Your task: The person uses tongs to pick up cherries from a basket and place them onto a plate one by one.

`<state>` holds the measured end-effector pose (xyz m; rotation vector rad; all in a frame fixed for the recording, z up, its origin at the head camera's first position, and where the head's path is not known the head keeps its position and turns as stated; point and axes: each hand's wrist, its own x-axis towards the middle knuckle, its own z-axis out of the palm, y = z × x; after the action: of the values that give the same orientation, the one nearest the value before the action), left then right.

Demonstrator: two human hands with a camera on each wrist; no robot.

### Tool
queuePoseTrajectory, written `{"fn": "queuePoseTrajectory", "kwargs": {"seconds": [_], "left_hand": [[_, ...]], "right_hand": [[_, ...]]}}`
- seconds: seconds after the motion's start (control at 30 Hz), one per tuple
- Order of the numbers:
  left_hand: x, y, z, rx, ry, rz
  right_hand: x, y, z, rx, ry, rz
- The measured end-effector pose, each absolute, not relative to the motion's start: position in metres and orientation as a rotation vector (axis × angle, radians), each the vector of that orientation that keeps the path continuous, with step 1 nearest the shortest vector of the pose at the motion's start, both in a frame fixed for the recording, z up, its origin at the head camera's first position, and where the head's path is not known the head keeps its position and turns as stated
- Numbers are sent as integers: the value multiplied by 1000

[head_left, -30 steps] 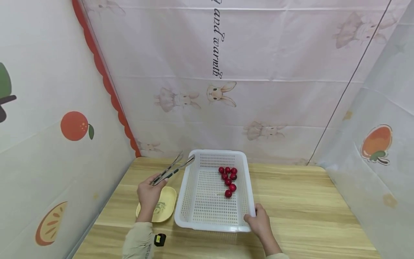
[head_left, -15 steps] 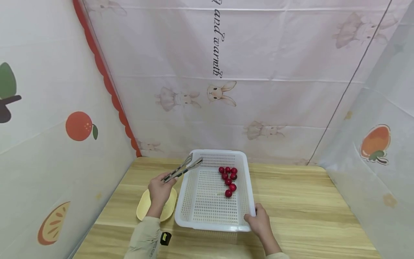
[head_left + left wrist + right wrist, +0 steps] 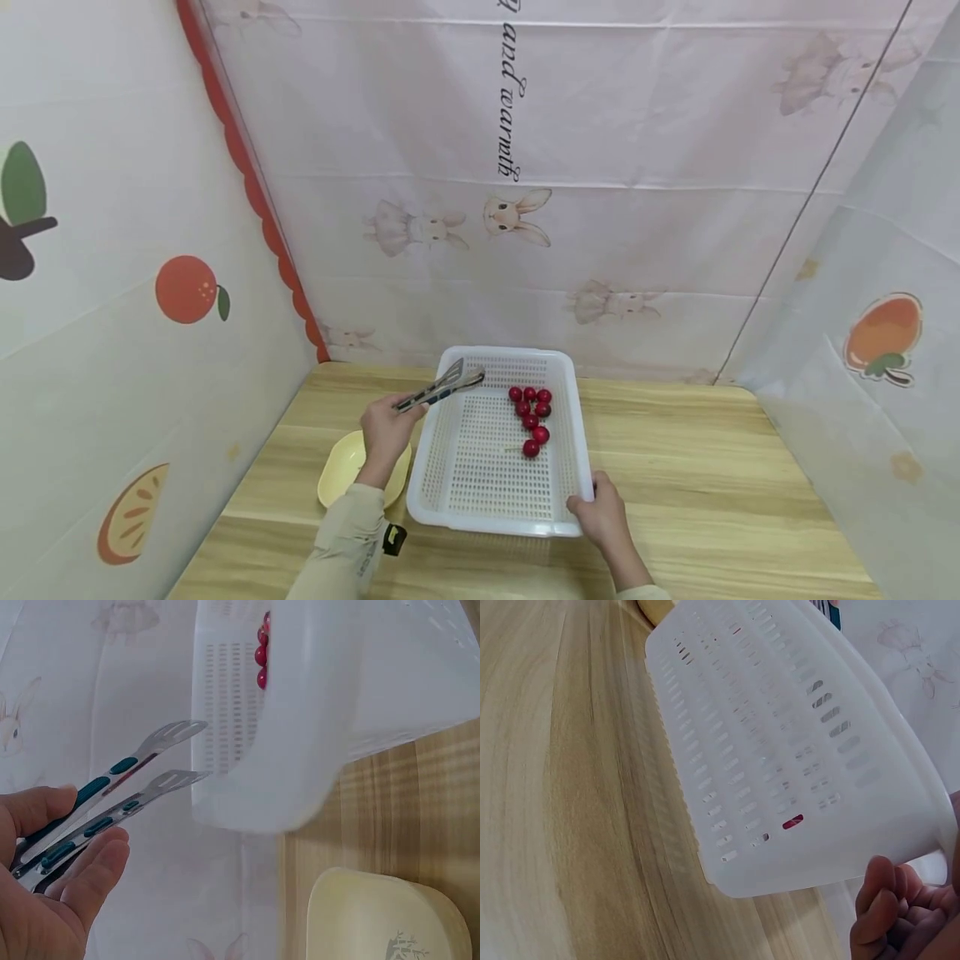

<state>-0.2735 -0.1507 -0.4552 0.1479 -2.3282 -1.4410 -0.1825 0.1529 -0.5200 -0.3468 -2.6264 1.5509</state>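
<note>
My left hand (image 3: 387, 431) holds metal tongs (image 3: 112, 780) with teal grips between thumb and fingers. In the left wrist view the tongs' tips stand apart with nothing between them. From the head view, those tips are over the far left part of a white plastic basket (image 3: 417, 467). Several red cherries (image 3: 531, 422) lie inside the basket, towards its right side. My right hand (image 3: 603, 517) grips the basket's near right corner, thumb over the rim. In the right wrist view, curled fingers (image 3: 881, 900) show below the rim.
A yellow dish (image 3: 341, 467) sits left of the basket, partly covered by the left arm. A small black and yellow object (image 3: 393, 539) is by the left sleeve. Printed cloth hangs behind the wooden table (image 3: 690, 483) and on both sides.
My left hand has moved right and slightly away with the tongs, bringing their tips over the basket. The tips look closer together. My right hand and the basket stay in place.
</note>
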Motion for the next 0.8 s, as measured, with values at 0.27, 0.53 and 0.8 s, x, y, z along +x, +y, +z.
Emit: {"fn": "queuePoseTrajectory", "kwargs": {"seconds": [0.27, 0.53, 0.8], "left_hand": [[-278, -140, -448, 170, -2402, -1504], [-286, -127, -448, 170, -2472, -1416], [-294, -117, -448, 141, -2546, -1366]], "right_hand": [[-183, 153, -519, -335, -2645, 1557], [-183, 154, -519, -340, -2647, 1565], [-185, 154, -521, -338, -2672, 1563]]}}
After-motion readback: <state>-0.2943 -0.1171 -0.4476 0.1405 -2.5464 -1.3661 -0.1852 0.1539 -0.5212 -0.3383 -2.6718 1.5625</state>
